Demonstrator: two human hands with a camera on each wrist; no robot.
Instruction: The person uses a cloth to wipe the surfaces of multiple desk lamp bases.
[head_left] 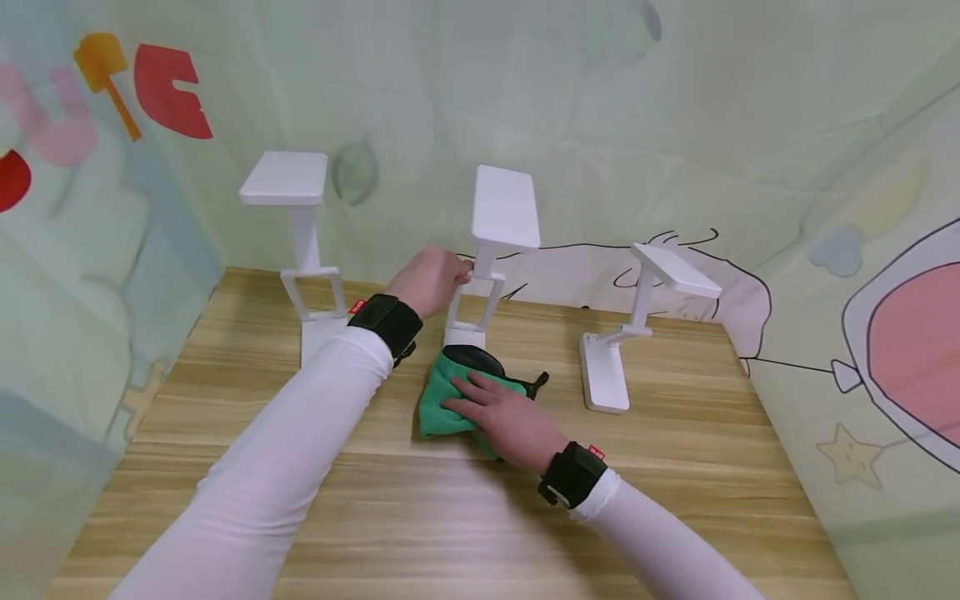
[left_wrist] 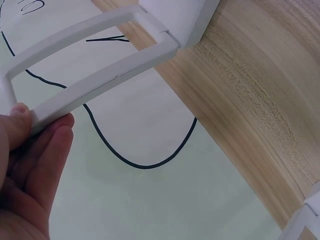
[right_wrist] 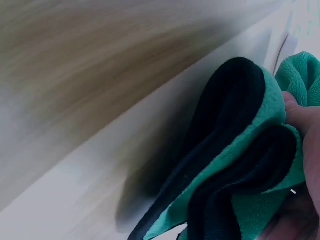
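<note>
In the head view, a white folding desk lamp point(head_left: 506, 208) stands upright at the middle back of the table. My left hand point(head_left: 429, 282) pinches one side bar of its open frame; the left wrist view shows thumb and fingertips on that bar point(left_wrist: 100, 85). Over the lamp's base lies a green cloth point(head_left: 438, 408) with a black edge and a small dark loop. My right hand point(head_left: 517, 429) holds this cloth against the base, its fingers spread across the top. Up close in the right wrist view, the cloth point(right_wrist: 252, 212) bunches in folds between thumb and fingers. Most of the base is hidden beneath it.
A second white lamp point(head_left: 285, 179) stands left, its base partly behind my left forearm. To the right is a third, lower lamp point(head_left: 603, 375) with its head tilted. A printed fabric backdrop point(head_left: 600, 100) rises behind the wooden table point(head_left: 420, 517) and along both sides.
</note>
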